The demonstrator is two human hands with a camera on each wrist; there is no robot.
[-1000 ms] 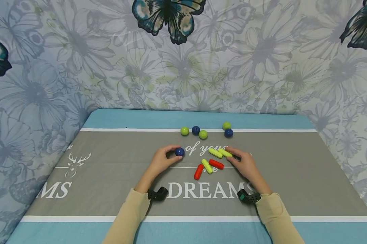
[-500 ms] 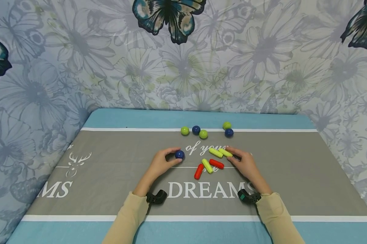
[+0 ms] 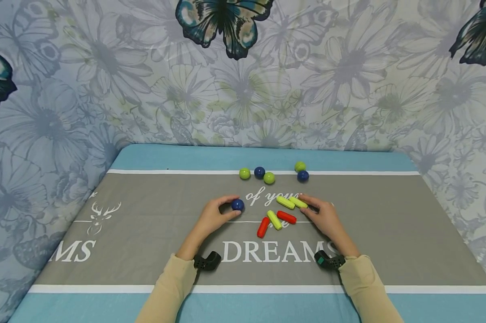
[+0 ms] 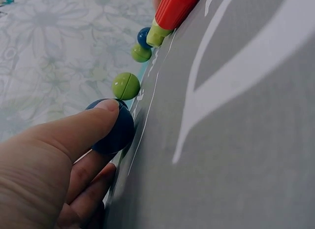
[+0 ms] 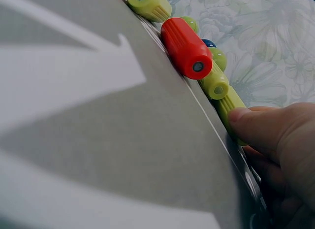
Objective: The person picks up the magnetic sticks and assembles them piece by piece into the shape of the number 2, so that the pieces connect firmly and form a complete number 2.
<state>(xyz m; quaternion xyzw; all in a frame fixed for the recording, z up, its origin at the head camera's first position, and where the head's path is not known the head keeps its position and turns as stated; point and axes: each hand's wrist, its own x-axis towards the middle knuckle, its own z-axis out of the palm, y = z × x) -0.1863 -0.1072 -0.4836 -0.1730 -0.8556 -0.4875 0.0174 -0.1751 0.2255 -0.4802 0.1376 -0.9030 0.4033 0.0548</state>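
Note:
In the head view my left hand (image 3: 213, 214) pinches a glossy dark blue ball (image 3: 238, 205) low over the grey cloth. The left wrist view shows its thumb lying on this blue ball (image 4: 114, 133). On the other side my right hand (image 3: 321, 217) pinches a yellow-green rod (image 3: 298, 202) between thumb and finger. Close beside that rod lies another yellow-green rod (image 3: 285, 202). Nearer the person are a red rod (image 3: 286, 217), a third yellow-green rod (image 3: 274, 220) and one more red rod (image 3: 263, 227). A grey round inset marks the red rod's end (image 5: 198, 66) in the right wrist view.
Towards the back of the cloth (image 3: 137, 251) sit green balls (image 3: 244, 173) (image 3: 269, 178) with a blue ball (image 3: 259, 172). To their right another blue ball (image 3: 303, 176) is near a green ball (image 3: 300, 166). A flowered backdrop (image 3: 243, 103) rises behind.
My left hand has come slightly towards the person with the blue ball, then stays put. The right hand and the rods show no visible movement.

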